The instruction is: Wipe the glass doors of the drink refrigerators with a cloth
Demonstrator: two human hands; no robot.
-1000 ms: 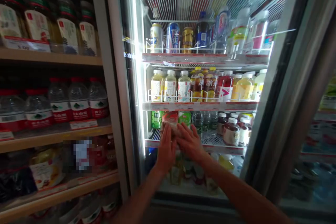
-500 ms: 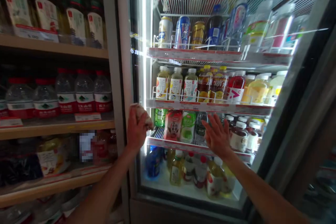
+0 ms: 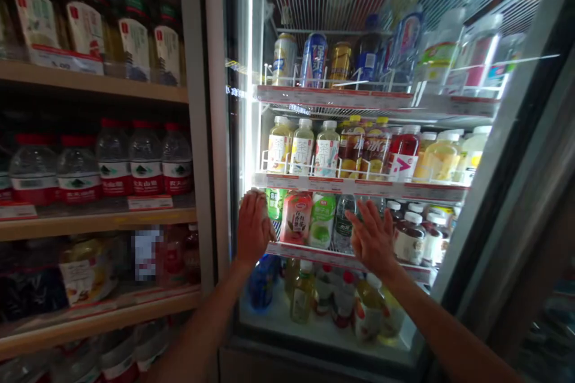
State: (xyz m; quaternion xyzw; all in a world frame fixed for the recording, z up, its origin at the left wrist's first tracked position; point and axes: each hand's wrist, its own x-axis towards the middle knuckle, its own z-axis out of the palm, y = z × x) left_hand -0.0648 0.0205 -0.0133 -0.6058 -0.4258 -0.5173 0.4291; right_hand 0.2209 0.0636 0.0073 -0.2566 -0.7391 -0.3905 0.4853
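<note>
My left hand (image 3: 252, 226) presses a crumpled pale cloth (image 3: 265, 210) against the glass door (image 3: 323, 149) of a lit drinks fridge, near its left edge at the third shelf. Fingers are wrapped over the cloth. My right hand (image 3: 372, 236) lies flat and spread on the same glass, further right, holding nothing. Behind the glass between my hands stand a red-labelled bottle (image 3: 295, 218) and a green-labelled bottle (image 3: 321, 221).
Fridge shelves hold cans (image 3: 313, 60) on top, tea and juice bottles (image 3: 327, 148) below, and more bottles at the bottom. Wooden shelves (image 3: 99, 218) at left carry water bottles (image 3: 146, 158) and jars. A dark door frame (image 3: 512, 149) slants down the right.
My left hand with the cloth slid left off the middle of the glass to the door frame, then back right onto the glass. My right hand moved right and stays flat.
</note>
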